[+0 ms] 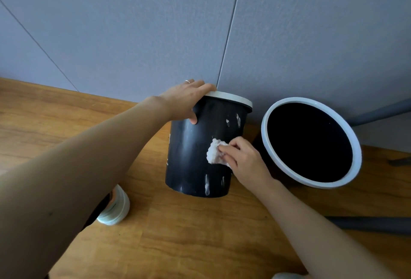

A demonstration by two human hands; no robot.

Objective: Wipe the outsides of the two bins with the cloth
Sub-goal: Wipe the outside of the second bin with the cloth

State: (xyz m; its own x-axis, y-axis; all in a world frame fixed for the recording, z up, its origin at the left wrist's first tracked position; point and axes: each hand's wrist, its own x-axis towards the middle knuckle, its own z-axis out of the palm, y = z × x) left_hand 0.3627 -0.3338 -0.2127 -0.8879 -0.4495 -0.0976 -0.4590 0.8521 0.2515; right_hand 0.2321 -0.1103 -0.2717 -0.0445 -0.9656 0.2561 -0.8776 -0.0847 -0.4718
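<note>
**Left bin steadied at the rim while its side is wiped**

A crumpled white cloth (216, 152) is pinched in the curled fingers of the right hand (243, 158) and pressed flat against the dark side wall of the left bin (191, 156), about midway up. The cloth is bunched rather than spread, which probably concentrates pressure on a small patch. Pale smears (238, 120) are seen above the cloth near the rim, and more streaks (207, 186) are seen lower down near the base, so the wall is judged to be only partly cleaned.

The bin is gripped at its top by the left hand (188, 102), with the fingers curled over the light rim (231, 98) and the thumb set against the outer wall. The bin appears to be tipped away from the person, its base towards the camera; this hold is presumably meant to keep it from sliding or turning under the wiping pressure and to present the soiled face.

The right bin (311, 181) stands just beside, upright on the wooden floor (200, 234) and close to the grey wall (133, 34), untouched by either hand. Its outside is mostly hidden from this angle, so its condition cannot be told.

A shoe (115, 208) is visible beneath the left forearm.
</note>
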